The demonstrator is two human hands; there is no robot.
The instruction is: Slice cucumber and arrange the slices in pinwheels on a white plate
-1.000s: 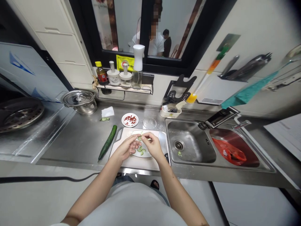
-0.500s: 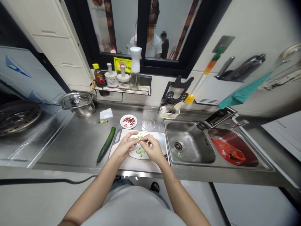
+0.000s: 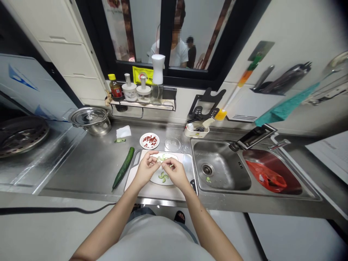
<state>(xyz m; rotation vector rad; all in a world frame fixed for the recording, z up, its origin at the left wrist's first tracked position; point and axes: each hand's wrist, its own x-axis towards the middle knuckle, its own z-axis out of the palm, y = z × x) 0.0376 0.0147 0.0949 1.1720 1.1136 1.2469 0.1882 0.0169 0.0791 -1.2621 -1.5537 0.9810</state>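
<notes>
Cucumber slice, between left fingers and right fingers, above plate

Kitchen, we'd say: we see a steel counter with a built-in sink and faucet, a lidded pot, a seasoning shelf, a wall-mounted utensil holder, plus a cutting board and a whole cucumber. Home or commercial, we can't tell.

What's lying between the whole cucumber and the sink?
The cutting board, with a white plate of cucumber slices and, apparently, a knife on it; left hand and right hand are above, in the head view.
</notes>
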